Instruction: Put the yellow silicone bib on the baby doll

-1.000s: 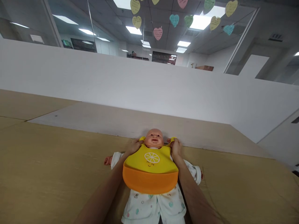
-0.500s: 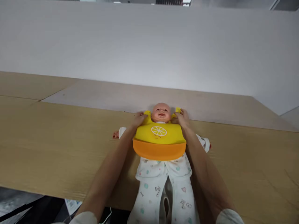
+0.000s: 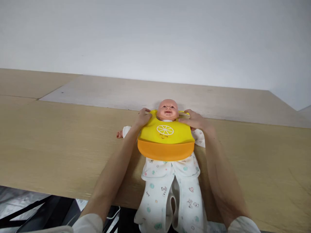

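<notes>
A baby doll (image 3: 167, 109) in white patterned pyjamas lies on its back on a light wooden table (image 3: 60, 139), legs hanging over the near edge. A yellow bib (image 3: 165, 136) with an orange catch pocket and a lemon-slice print covers its chest. My left hand (image 3: 143, 117) grips the bib's left neck strap beside the doll's head. My right hand (image 3: 195, 119) grips the right neck strap on the other side of the head. Both forearms run along the doll's sides.
A white partition wall (image 3: 155, 38) stands behind the table. A paler board (image 3: 109, 94) lies at the table's far side. Below the near edge are dark frame parts (image 3: 31, 213) and a cable.
The camera has tilted down, so the ceiling and paper hearts have left the view. My right hand has shifted outward on the strap; the doll's right arm is now under my wrist.
</notes>
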### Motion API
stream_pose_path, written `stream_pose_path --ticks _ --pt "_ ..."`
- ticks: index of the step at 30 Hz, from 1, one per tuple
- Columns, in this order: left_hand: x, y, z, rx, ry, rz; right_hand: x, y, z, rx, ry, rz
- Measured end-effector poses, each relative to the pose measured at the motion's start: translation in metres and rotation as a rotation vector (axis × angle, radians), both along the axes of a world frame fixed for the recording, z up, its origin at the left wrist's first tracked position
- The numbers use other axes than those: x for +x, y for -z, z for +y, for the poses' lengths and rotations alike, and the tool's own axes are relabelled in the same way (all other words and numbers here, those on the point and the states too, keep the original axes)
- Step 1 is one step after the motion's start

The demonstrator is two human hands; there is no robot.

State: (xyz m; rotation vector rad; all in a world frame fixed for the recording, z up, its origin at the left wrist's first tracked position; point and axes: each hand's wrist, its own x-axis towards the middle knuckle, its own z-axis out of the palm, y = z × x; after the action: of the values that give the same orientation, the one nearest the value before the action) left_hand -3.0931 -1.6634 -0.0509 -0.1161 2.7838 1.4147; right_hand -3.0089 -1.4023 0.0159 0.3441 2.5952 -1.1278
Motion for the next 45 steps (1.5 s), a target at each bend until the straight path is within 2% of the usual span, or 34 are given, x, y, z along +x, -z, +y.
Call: stream_pose_path --ticks 3,6,8,10,15,19,23,27,33,40,45 --pt "0.0 0.001 -0.001 -0.023 0.014 0.036 0.005 0.001 0.004 -0.167 -0.016 -0.019" --pt "0.0 0.001 -0.001 -0.021 0.026 0.047 0.007 0.005 0.011 -0.352 -0.097 -0.044" --pt "0.001 0.001 -0.001 -0.011 0.039 0.056 0.007 0.006 0.015 -0.416 -0.151 -0.025" --pt "0.002 0.002 -0.001 0.014 0.052 0.048 0.006 0.006 0.016 -0.434 -0.161 0.024" --pt "0.003 0.006 0.002 0.097 0.063 -0.022 0.002 0.009 0.015 -0.445 -0.06 0.15" --pt "0.009 -0.002 0.005 0.12 0.081 -0.019 -0.004 0.017 0.018 -0.486 -0.003 0.244" --pt "0.017 -0.012 0.006 0.128 0.206 -0.053 -0.003 0.021 0.021 -0.471 0.058 0.209" --pt "0.019 -0.014 0.007 0.116 0.286 -0.036 -0.001 0.025 0.025 -0.388 0.104 0.13" --pt "0.016 -0.013 0.01 0.108 0.248 0.051 -0.001 0.027 0.017 -0.356 0.111 0.151" --pt "0.01 -0.006 0.01 0.142 0.161 0.066 -0.004 0.035 0.008 -0.427 0.093 0.124" --pt "0.011 -0.002 0.013 0.146 0.13 0.092 0.0 0.04 0.002 -0.65 0.063 0.127"
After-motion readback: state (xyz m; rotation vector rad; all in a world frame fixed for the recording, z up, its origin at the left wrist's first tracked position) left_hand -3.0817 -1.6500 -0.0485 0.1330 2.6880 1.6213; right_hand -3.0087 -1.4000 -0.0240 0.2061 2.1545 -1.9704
